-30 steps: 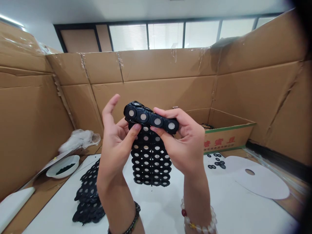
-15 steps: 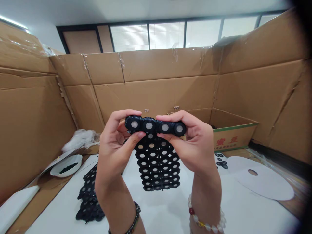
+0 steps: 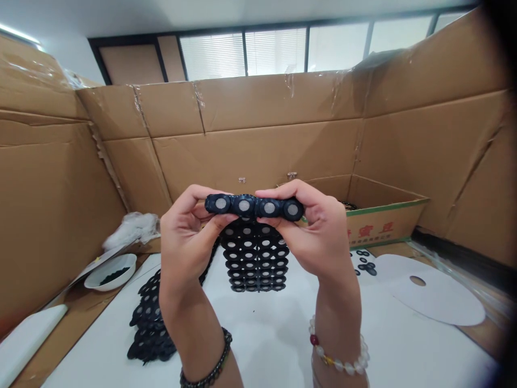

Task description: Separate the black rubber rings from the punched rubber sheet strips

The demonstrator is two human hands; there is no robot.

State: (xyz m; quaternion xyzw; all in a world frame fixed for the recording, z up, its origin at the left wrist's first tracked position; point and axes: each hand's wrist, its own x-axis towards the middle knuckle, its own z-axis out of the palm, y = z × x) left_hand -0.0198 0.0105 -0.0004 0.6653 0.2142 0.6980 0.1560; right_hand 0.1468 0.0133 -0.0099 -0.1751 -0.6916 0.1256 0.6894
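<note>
Between my two hands hangs a black sheet of joined round pieces with silver-grey centres (image 3: 244, 206). Its upper row faces me, and the rows below drop toward the table. My left hand (image 3: 181, 237) pinches the left end of that row, thumb below and fingers on top. On the right end, my right hand (image 3: 317, 234) grips in the same way. Left of my left forearm lies a pile of similar black sheets (image 3: 149, 323), partly hidden by the arm.
A white bowl of small dark pieces (image 3: 128, 264) stands at left. Several loose black rings (image 3: 367, 267) and a white oval sheet with a hole (image 3: 438, 296) lie right on the white table (image 3: 266, 345). Behind them is an open carton (image 3: 390, 221); cardboard walls (image 3: 258, 108) surround everything.
The held sheet has tilted, so its hanging rows look shorter and end higher above the table. Both hands have shifted slightly left and keep their grip.
</note>
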